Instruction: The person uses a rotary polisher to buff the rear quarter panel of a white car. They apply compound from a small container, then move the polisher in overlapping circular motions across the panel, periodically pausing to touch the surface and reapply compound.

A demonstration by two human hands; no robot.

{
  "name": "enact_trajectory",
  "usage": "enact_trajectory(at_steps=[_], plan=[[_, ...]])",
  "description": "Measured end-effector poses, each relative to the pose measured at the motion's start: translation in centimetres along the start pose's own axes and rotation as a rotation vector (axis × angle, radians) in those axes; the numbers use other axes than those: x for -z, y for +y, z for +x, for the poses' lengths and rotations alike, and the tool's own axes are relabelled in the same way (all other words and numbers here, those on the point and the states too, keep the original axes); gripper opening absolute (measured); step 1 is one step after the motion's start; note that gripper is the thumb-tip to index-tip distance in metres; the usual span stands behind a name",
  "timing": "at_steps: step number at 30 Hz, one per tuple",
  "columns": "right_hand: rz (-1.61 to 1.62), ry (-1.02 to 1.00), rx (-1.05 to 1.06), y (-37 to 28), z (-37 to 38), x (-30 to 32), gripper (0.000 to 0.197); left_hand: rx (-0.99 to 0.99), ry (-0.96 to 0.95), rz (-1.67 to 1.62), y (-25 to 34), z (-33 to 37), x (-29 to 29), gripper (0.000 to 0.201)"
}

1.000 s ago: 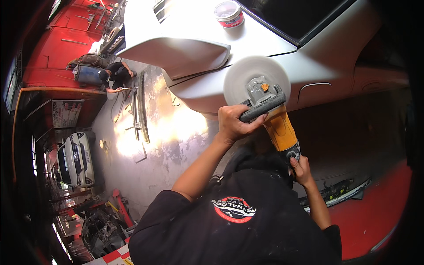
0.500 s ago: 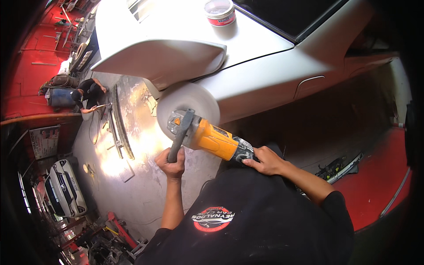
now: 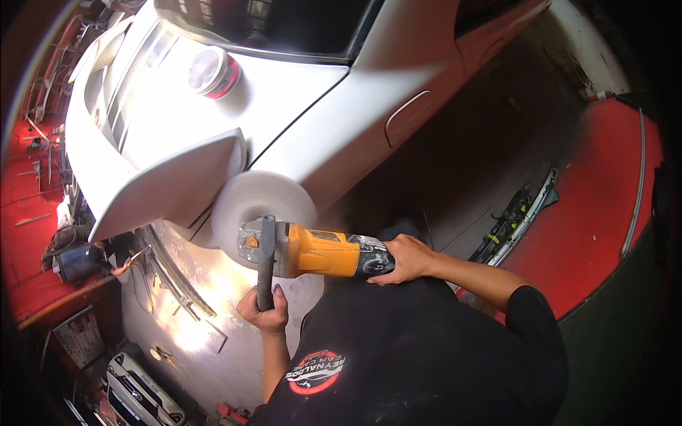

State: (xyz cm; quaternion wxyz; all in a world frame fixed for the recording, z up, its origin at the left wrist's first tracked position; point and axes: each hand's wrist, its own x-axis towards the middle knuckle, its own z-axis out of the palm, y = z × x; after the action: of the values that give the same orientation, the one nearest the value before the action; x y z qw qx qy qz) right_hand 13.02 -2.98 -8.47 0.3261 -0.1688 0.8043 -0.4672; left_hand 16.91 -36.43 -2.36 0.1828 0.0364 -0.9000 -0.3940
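A yellow and black rotary polisher (image 3: 323,252) lies across in front of me. My left hand (image 3: 264,309) is closed round the lower end of its dark D-shaped front handle (image 3: 266,263). At the rear, my right hand (image 3: 406,260) wraps the black body grip. The round white pad (image 3: 273,190), blurred as if spinning, is at the rear corner of a white car (image 3: 312,142), beside the base of its raised spoiler (image 3: 174,184). Whether the pad touches the paint cannot be made out. On the car's rear deck stands a tub (image 3: 214,73) with a red label.
Long curved trim pieces (image 3: 174,273) lie on the floor at left, near another person's hand (image 3: 121,268) and a blue drum (image 3: 77,263). A bumper part (image 3: 515,224) lies at right by a red panel (image 3: 590,206). A white car front (image 3: 138,390) shows lower left.
The view has turned, so the car and tub sit further left and the floor pieces lower. The polisher has levelled, its pad shifting left and down in the picture; both hands keep their hold.
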Motion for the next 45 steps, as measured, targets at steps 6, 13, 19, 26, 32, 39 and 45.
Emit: enact_trajectory(at_steps=[6, 13, 19, 26, 32, 39, 45], plan=[[0.180, 0.196, -0.104, 6.0, -3.4, 1.1, 0.056, -0.177, -0.199, -0.008, 6.2, 3.9, -6.9, 0.040], [0.505, 0.415, -0.135, 10.8, -5.7, 3.2, 0.051, -0.334, -0.386, 0.031, 13.9, 9.6, -16.3, 0.037], [0.642, 0.499, -0.177, 15.5, -6.3, 4.5, 0.061, -0.442, -0.533, 0.033, 19.4, 12.7, -24.0, 0.036], [0.849, 0.624, -0.295, 16.2, -7.4, 5.9, 0.072, -0.591, -0.661, 0.257, 24.9, 13.9, -31.1, 0.048], [1.157, 0.513, -0.258, 18.3, -6.8, 5.4, 0.067, -0.707, -0.735, 0.322, 28.4, 14.8, -35.9, 0.050], [1.363, 0.706, -0.134, 16.7, -4.3, 4.8, 0.068, -0.651, -0.847, 0.325, 28.9, 17.1, -36.7, 0.050], [1.315, 0.729, -0.081, 12.8, -4.4, 2.3, 0.068, -0.728, -0.828, 0.347, 26.1, 17.1, -33.0, 0.047]])
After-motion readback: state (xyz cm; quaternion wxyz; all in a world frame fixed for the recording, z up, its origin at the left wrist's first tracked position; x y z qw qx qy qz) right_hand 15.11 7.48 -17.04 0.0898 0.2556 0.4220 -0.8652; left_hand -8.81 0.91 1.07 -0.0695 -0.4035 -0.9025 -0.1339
